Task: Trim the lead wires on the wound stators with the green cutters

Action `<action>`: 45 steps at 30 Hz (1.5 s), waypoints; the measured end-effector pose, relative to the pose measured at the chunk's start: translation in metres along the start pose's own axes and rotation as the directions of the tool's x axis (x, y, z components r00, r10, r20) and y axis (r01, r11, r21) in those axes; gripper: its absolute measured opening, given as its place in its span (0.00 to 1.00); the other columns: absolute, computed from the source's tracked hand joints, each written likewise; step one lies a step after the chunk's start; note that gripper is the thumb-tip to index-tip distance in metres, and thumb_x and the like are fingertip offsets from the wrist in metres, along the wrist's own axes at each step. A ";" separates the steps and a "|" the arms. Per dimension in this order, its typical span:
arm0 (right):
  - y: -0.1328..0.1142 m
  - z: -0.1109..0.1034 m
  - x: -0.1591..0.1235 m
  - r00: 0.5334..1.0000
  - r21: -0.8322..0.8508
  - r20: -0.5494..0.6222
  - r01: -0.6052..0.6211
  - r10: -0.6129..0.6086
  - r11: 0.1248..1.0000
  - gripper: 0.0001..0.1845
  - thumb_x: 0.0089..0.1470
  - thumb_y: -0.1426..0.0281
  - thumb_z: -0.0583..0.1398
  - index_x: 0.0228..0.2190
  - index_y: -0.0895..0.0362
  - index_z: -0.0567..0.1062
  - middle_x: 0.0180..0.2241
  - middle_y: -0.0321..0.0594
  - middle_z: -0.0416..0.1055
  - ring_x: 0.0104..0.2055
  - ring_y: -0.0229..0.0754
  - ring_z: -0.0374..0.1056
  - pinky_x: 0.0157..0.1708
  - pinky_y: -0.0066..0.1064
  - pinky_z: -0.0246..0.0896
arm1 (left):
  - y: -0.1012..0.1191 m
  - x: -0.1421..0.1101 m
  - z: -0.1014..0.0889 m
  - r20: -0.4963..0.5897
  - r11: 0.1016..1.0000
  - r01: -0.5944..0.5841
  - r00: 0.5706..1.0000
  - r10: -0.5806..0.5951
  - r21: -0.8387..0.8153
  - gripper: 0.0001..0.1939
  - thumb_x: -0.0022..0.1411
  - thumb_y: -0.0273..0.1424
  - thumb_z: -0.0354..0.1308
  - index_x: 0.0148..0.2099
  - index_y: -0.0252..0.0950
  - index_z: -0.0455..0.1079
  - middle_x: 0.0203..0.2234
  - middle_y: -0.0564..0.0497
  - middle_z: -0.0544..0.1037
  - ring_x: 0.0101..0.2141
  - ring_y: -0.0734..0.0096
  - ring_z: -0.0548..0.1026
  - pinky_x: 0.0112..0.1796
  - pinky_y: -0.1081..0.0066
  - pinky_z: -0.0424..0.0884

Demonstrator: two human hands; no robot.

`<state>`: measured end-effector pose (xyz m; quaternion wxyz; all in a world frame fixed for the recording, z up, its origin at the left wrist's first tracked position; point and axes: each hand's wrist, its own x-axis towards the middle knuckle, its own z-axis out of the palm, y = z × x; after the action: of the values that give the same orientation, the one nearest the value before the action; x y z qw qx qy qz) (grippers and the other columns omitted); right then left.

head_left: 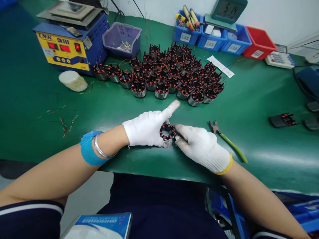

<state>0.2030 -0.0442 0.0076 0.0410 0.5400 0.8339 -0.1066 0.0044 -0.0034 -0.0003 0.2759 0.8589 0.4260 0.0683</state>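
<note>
White gloves (143,128) covered both hands above the near part of the green table (259,106). With its fingers curled round and its thumb stretched out, the left hand (154,127) held a copper-wound ring (164,137), the round opening facing up. At the ring's right side, the right hand (200,142) had thumb and fingers drawn close together; whether they pinched the rim or a bit of wire, I could not tell. Right of the ring, past that hand, lay pliers (233,146) with green handles. Left of the ring were wire scraps (64,127), and beyond it stood a dense cluster of similar wound cores (161,93). Farther behind the ring and leftward sat a white block (72,81), a blue-and-yellow unit (64,54) and a purple bin (109,42); behind it to the right were blue bins (185,37) and a red bin (256,44). Well right of the ring, a dark core (280,120) lay on its side.
</note>
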 end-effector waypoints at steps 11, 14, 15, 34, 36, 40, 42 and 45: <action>0.055 -0.031 -0.019 0.972 0.083 -0.152 -0.167 0.178 0.982 0.17 0.58 0.63 0.54 0.46 0.48 0.78 0.43 0.39 0.77 0.42 0.51 0.72 0.32 0.35 0.63 | -0.004 0.000 0.000 -0.013 1.000 -0.014 1.000 0.014 0.015 0.48 0.53 0.42 0.61 0.70 0.45 0.43 0.43 0.48 0.76 0.44 0.55 0.76 0.44 0.62 0.70; 0.056 -0.035 -0.020 0.914 0.042 -0.374 -0.150 0.155 0.988 0.28 0.52 0.61 0.59 0.55 0.52 0.70 0.55 0.47 0.68 0.51 0.58 0.67 0.43 0.46 0.65 | 0.007 -0.004 0.003 -0.142 0.997 -0.006 0.990 -0.005 -0.075 0.52 0.44 0.49 0.66 0.68 0.40 0.50 0.49 0.46 0.73 0.48 0.55 0.73 0.49 0.59 0.69; 0.054 -0.035 -0.020 0.902 -0.010 -0.425 -0.082 0.070 0.997 0.33 0.49 0.62 0.61 0.57 0.54 0.68 0.59 0.49 0.63 0.55 0.61 0.63 0.48 0.49 0.63 | 0.014 -0.005 0.005 -0.208 0.993 0.014 0.977 -0.037 -0.114 0.55 0.40 0.52 0.67 0.66 0.38 0.52 0.51 0.44 0.71 0.49 0.53 0.72 0.51 0.58 0.69; 0.014 -0.017 -0.017 0.991 0.242 -0.128 0.069 -0.039 0.968 0.48 0.43 0.67 0.61 0.66 0.50 0.54 0.67 0.47 0.48 0.41 0.47 0.73 0.40 0.40 0.68 | 0.013 -0.001 0.006 -0.095 0.898 0.132 0.977 -0.188 -0.420 0.19 0.51 0.44 0.64 0.42 0.41 0.69 0.36 0.52 0.79 0.36 0.64 0.77 0.38 0.65 0.74; 0.014 -0.013 -0.013 0.998 0.228 -0.037 0.053 -0.046 0.972 0.50 0.43 0.68 0.60 0.67 0.52 0.51 0.66 0.49 0.51 0.47 0.53 0.72 0.44 0.42 0.67 | 0.012 -0.001 0.005 -0.106 0.903 0.098 0.982 -0.156 -0.419 0.14 0.53 0.41 0.63 0.39 0.40 0.69 0.36 0.52 0.78 0.37 0.65 0.76 0.40 0.65 0.73; 0.017 -0.010 -0.005 0.999 0.269 -0.011 -0.031 0.035 0.963 0.41 0.48 0.71 0.57 0.64 0.54 0.59 0.57 0.47 0.68 0.53 0.54 0.68 0.48 0.42 0.65 | 0.008 0.001 0.001 -0.089 0.892 0.063 0.989 -0.114 -0.447 0.11 0.54 0.37 0.60 0.27 0.38 0.63 0.44 0.48 0.78 0.43 0.63 0.76 0.45 0.63 0.73; 0.019 -0.011 -0.004 0.999 0.307 -0.008 -0.030 0.034 0.951 0.34 0.51 0.71 0.56 0.61 0.55 0.65 0.54 0.46 0.71 0.53 0.52 0.69 0.49 0.40 0.65 | 0.004 0.003 -0.002 -0.032 0.873 0.066 0.995 -0.092 -0.483 0.10 0.53 0.36 0.60 0.27 0.38 0.63 0.49 0.47 0.76 0.45 0.63 0.77 0.46 0.63 0.74; 0.021 -0.012 -0.004 1.000 0.362 0.004 0.021 -0.024 0.932 0.27 0.56 0.71 0.54 0.57 0.57 0.70 0.54 0.45 0.71 0.54 0.49 0.69 0.52 0.38 0.64 | -0.003 0.003 -0.008 0.033 0.910 0.040 0.999 -0.029 -0.412 0.05 0.51 0.30 0.58 0.33 0.37 0.69 0.50 0.48 0.77 0.48 0.63 0.76 0.49 0.64 0.73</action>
<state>0.2242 -0.0372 0.0171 -0.0569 0.5283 0.8060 -0.2609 0.0017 0.0038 0.0049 0.4576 0.7746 0.4134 0.1403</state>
